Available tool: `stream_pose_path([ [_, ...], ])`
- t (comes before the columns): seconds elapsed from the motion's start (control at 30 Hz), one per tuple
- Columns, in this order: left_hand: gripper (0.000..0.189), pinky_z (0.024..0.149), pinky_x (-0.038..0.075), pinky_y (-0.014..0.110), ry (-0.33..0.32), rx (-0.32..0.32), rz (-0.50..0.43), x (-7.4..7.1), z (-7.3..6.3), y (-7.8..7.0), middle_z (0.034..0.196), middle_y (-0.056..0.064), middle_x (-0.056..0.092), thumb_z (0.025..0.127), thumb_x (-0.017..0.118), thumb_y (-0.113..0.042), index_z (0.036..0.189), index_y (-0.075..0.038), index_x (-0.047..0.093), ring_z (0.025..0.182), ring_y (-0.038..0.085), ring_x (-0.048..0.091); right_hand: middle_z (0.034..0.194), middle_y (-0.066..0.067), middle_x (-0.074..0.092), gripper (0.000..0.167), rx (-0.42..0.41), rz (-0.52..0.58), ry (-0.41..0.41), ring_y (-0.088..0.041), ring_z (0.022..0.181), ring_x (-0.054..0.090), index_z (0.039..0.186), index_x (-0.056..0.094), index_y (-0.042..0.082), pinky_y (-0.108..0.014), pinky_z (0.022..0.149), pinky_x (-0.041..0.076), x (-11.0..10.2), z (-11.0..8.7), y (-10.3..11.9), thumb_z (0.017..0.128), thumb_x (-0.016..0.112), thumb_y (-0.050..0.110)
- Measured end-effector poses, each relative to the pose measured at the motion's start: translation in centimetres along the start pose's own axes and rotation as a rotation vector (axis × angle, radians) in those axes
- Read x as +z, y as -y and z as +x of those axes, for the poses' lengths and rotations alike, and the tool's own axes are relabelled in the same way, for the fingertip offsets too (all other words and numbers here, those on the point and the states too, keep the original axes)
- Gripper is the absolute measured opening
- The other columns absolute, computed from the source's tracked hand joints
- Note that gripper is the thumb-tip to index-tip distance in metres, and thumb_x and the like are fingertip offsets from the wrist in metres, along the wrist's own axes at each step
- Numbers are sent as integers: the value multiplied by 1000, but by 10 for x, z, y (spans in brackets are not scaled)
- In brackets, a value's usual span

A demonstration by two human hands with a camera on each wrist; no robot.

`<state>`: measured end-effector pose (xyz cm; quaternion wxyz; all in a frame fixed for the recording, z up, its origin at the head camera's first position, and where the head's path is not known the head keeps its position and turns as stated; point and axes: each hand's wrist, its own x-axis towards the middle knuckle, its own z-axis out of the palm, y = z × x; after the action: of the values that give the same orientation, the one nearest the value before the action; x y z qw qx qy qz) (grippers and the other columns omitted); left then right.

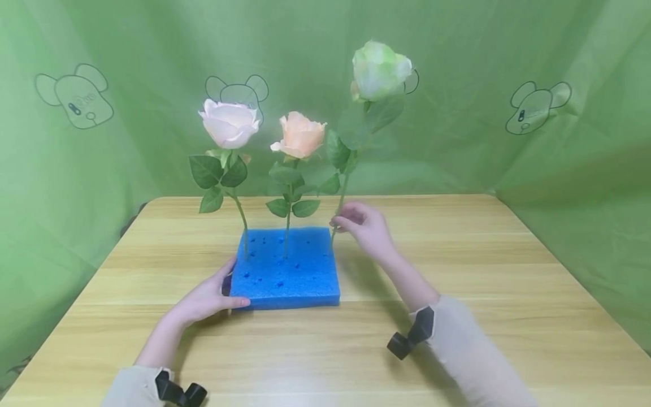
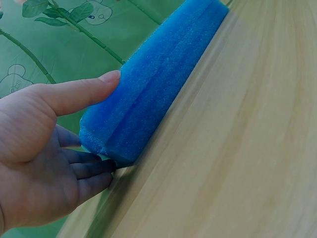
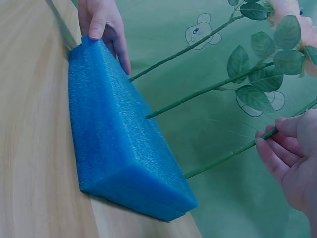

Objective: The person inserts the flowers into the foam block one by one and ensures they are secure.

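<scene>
A blue foam block [image 1: 285, 282] lies on the table, its top pitted with small holes. My left hand [image 1: 205, 297] holds the block's left end, thumb at the front edge and fingers along the side. Between thumb and fingertips, my right hand [image 1: 366, 229] pinches the stem of a green-and-white rose [image 1: 381, 70]. In the right wrist view, that stem's lower end [image 3: 218, 159] meets the block near its right edge. A pale pink rose [image 1: 230, 125] and a peach rose [image 1: 301, 135] stand in the foam, the pink one at the left and the peach one near the middle.
The wooden table [image 1: 325, 350] reaches back to a green curtain [image 1: 458, 141] printed with bear-like heads. Dark leaves spread from the stems above the block. Black wrist-camera mounts [image 1: 414, 333] sit on both sleeves.
</scene>
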<state>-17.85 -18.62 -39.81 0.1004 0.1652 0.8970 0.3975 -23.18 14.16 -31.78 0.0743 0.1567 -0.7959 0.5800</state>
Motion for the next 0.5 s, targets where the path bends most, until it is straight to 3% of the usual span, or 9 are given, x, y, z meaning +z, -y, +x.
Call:
stream_pose_path([
  [0.5,105,105,20,59,-6,10,4,0,0,1,148,29,14,78,72,-42,146,5,7,132,47,19,94,-18,67,17,-5,7,2,-35,85,64,101,62,-4,-39,80,54,10,4,-11,87,63,5],
])
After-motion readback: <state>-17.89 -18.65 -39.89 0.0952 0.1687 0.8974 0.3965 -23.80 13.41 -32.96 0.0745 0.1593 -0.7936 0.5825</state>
